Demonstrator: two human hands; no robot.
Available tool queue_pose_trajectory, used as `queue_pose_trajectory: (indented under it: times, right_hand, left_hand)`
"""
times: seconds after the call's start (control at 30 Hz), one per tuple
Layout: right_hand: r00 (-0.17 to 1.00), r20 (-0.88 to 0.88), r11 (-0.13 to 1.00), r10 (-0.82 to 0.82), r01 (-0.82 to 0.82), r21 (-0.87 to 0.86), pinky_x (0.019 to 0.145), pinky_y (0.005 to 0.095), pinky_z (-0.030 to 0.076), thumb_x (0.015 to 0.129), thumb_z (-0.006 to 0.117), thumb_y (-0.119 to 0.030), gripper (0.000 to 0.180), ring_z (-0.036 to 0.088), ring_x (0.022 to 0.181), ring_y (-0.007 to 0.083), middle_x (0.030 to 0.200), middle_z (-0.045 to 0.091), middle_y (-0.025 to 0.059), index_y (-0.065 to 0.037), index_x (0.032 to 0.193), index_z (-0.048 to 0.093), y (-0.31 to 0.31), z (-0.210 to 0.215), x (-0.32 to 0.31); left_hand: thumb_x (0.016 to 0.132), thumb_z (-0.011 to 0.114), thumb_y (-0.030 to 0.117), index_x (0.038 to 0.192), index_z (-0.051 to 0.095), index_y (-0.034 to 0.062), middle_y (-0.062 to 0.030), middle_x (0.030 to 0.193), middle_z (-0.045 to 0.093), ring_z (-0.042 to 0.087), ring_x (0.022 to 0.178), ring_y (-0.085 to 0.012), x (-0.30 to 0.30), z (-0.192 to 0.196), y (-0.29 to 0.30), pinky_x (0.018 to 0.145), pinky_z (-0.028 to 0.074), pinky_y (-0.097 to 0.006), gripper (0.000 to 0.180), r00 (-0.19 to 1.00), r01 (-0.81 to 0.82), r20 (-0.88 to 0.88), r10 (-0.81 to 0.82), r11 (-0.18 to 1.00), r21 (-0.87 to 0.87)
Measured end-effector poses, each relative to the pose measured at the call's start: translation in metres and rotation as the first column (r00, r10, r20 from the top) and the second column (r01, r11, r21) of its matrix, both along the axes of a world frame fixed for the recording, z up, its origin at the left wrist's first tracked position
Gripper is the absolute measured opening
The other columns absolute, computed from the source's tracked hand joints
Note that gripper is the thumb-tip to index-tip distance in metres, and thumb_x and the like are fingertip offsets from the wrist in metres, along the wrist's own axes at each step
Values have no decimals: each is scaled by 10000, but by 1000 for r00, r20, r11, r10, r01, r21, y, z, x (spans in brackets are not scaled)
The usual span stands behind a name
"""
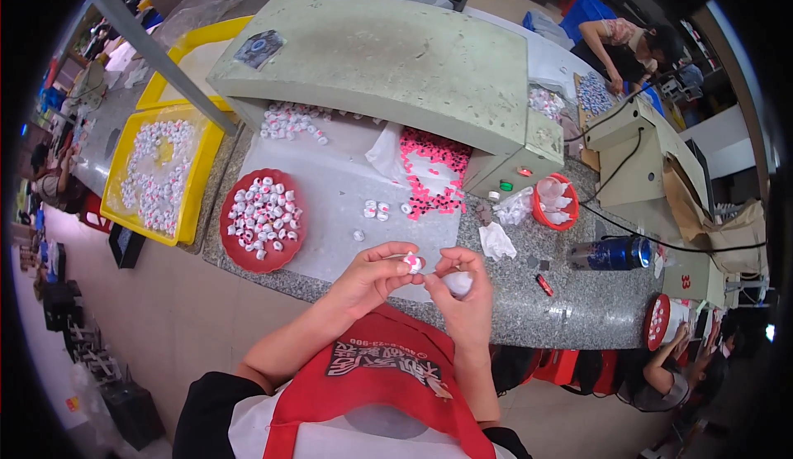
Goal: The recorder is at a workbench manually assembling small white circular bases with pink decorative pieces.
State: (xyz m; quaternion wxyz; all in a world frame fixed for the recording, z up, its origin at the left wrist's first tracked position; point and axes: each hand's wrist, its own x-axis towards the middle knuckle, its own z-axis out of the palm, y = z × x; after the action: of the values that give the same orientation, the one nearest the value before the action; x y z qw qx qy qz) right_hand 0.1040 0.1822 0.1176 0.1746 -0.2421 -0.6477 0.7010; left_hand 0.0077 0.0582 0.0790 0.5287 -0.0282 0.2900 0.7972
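Note:
My left hand (370, 277) pinches a small white piece with pink markings (412, 263) between thumb and fingertips. Close beside it, my right hand (465, 300) has thumb and forefinger drawn together near the piece; what the tips hold is too small to make out. A crumpled white cloth or tissue (459, 283) is tucked in the right hand's curled fingers. Beyond my hands, several similar white pieces (377, 210) stand on a white sheet (330, 180). To the left, a red scalloped plate (233, 248) bears many more of them.
A pale green metal housing (388, 46) arches over pink and black small parts (429, 166). Yellow trays (192, 203) lie left. At right are a red basket (541, 215), crumpled tissue (497, 242), a blue bottle (607, 252) and a black cable (661, 240). Other people sit farther off.

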Motion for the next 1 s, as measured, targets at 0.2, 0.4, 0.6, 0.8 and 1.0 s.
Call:
queue_pose_trajectory:
  times: [0.2,0.4,0.6,0.8,1.0]
  right_hand:
    - [990,119,997,-74,77,-20,560,201,439,705,574,64,332,502,683,77,814,489,22,-43,1002,473,14,-48,25]
    - [966,244,987,-86,116,-114,546,200,419,749,542,29,263,482,655,60,804,490,13,-36,995,479,24,-70,49]
    - [963,231,975,-137,173,-142,561,227,467,749,534,9,198,546,663,111,766,522,39,-10,944,503,32,-82,60]
    - [883,279,849,-378,451,-276,552,235,466,780,555,-49,141,550,653,115,757,546,51,1,909,526,62,-126,60]
    - [942,298,950,-157,226,-215,557,235,466,780,556,-50,153,548,656,115,759,539,47,-3,920,518,65,-102,30]
  left_hand:
    - [777,569,26,1033,523,-34,-134,946,586,588,892,-230,-4,-51,21,798,495,-264,267,995,13,100,5,984,-177]
    - [764,606,38,982,527,-49,-125,957,564,573,909,-255,-60,-161,77,802,504,-278,248,988,79,150,-25,926,-368]
    - [766,577,42,896,556,-67,-132,846,606,602,802,-232,-167,-134,161,679,527,-293,170,896,-386,-359,262,859,-336]
    - [724,572,78,841,636,72,-143,815,578,590,702,-319,-74,-172,106,631,491,-388,134,-89,-616,-721,-687,607,-502]
    - [784,568,139,981,602,98,-106,874,569,600,692,-250,-88,-188,75,646,492,-343,205,-99,-538,-745,-659,665,-517]
